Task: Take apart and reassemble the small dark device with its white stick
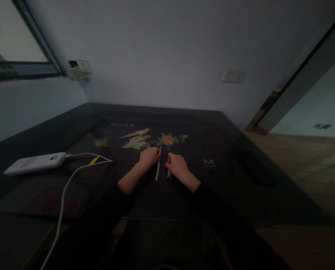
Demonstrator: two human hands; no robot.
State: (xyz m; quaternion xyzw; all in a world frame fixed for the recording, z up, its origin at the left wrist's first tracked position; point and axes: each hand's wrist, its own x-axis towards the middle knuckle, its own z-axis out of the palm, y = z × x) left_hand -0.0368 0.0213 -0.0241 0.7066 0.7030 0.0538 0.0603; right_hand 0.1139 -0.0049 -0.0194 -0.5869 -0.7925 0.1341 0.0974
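Left hand (149, 157) pinches a pale strip (157, 171) near its far end; the rest slants toward the near edge of the dark table (212, 202), roughly mid-width. Right hand (178, 167) is curled, fingertips closed on or right over a small blade-like piece (168, 173); can't tell how firm the grip is. Hands close, not touching. Strip looks light, maybe slightly bendy; material unclear. Best hold: thumb and finger near an end. Blade-like piece looks thin and stiff, possibly sharp on one side; take it by the end under the fingers, keep skin off the rest. Glossy tabletop, so both may slide. Small clear-looking pack (209, 164) sits right of the right hand. White power bank (36, 164) by the left edge; its cable (63, 197) runs off the near edge, could snag the left sleeve.
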